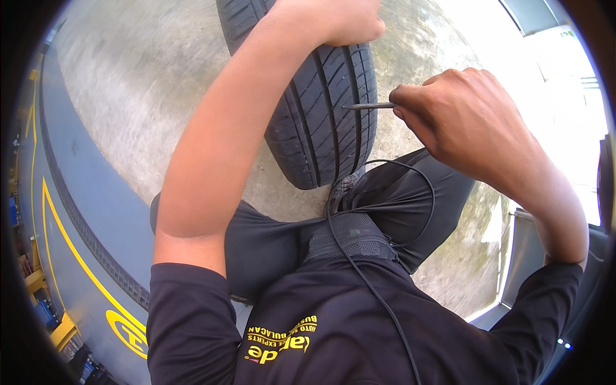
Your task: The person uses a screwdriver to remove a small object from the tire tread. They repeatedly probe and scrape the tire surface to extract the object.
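A black tire [314, 115] stands upright on the floor between my legs, its grooved tread facing me. My left hand [346, 19] reaches across the top of the tread and is cut by the upper edge; its fingers are mostly out of sight. On the right, my right hand [459, 109] is closed around a thin, dark, awl-like pointed tool [372, 106]. The tool points left, level across the tread, with its tip over a rib near the middle. Whether the tip touches the rubber I cannot tell. The tool's other end is hidden inside my fist.
Concrete floor [135, 70] surrounds the tire. A grey-blue platform with yellow lines [83, 167] curves along the left, with shelves of small items beyond. A black cable [378, 298] runs down my shirt and loops over my leg. One shoe [346, 186] is close beside the tire's base.
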`<state>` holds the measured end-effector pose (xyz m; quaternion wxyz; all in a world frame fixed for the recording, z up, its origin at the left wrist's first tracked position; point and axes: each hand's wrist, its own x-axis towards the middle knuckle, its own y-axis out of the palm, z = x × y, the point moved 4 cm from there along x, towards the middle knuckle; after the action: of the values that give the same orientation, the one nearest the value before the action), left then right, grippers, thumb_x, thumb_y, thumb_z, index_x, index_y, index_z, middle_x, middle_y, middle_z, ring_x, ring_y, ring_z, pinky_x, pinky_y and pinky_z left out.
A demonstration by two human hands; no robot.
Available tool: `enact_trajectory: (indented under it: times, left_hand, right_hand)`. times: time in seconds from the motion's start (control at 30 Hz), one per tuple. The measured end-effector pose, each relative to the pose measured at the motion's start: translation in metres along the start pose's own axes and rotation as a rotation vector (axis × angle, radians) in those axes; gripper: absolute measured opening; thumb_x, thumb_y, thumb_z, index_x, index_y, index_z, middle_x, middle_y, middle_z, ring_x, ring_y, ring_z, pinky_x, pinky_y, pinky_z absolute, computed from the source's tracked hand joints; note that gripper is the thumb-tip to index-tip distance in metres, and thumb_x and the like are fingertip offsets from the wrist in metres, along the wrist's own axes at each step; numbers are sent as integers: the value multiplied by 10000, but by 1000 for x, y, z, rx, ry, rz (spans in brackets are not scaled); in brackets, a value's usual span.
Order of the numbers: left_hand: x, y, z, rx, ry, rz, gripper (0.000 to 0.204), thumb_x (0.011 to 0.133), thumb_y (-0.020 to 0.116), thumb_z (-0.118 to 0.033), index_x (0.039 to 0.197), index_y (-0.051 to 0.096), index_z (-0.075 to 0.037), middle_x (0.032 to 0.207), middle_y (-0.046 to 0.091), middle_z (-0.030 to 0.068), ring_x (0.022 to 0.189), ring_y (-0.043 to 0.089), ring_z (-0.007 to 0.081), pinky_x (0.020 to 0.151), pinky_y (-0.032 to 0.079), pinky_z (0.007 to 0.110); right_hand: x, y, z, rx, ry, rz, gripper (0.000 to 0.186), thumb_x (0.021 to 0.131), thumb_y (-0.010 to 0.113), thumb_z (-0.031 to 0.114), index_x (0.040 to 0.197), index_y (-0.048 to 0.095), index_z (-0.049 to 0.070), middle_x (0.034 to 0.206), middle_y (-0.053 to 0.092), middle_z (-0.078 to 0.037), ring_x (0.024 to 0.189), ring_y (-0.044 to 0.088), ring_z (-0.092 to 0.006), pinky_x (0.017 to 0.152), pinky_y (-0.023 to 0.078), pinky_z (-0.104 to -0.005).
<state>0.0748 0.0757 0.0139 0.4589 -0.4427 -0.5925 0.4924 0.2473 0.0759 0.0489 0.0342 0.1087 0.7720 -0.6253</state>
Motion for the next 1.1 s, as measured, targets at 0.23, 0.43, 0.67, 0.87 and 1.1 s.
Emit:
enact_trajectory:
  times: [0.23, 0.43, 0.67, 0.87, 1.1]
  left_hand:
    - [0, 2, -3, -43, 54, -11, 403, 925, 542, -288, 1053, 798, -4, 1228, 729, 240, 1291, 617, 383, 1213, 224, 725]
    - [-7, -2, -4, -93, 94, 1, 404, 923, 530, -265, 1074, 793, 1, 1241, 725, 241, 1303, 612, 382, 1217, 219, 726]
    - [-2, -4, -7, -47, 53, 37, 401, 933, 532, -274, 1073, 787, 3, 1241, 724, 236, 1305, 605, 392, 1213, 209, 739]
    - [-3, 2, -5, -122, 91, 0, 400, 942, 538, -288, 1066, 781, 3, 1207, 726, 236, 1313, 594, 382, 1203, 189, 765]
    - [-3, -3, -6, -131, 125, 38, 392, 944, 542, -285, 1069, 782, -1, 1206, 730, 219, 1303, 599, 374, 1203, 193, 766]
  right_hand:
    - [1, 3, -1, 9, -17, 8, 153, 997, 673, 205, 988, 768, 85, 635, 648, -129, 602, 654, -307, 608, 496, -433]
    - [4, 0, -9, 29, 3, 56, 152, 981, 694, 197, 981, 794, 83, 624, 657, -123, 588, 642, -299, 605, 488, -421]
    - [12, -7, -11, 9, 48, 70, 172, 963, 717, 209, 913, 813, 76, 643, 678, -129, 590, 646, -302, 625, 502, -427]
    - [23, -13, -15, 4, 173, 229, 211, 963, 709, 209, 838, 805, 70, 640, 678, -135, 606, 663, -314, 631, 519, -434]
    - [14, -17, -7, -67, 109, 166, 219, 970, 696, 203, 822, 780, 64, 618, 661, -143, 586, 660, -330, 600, 514, -440]
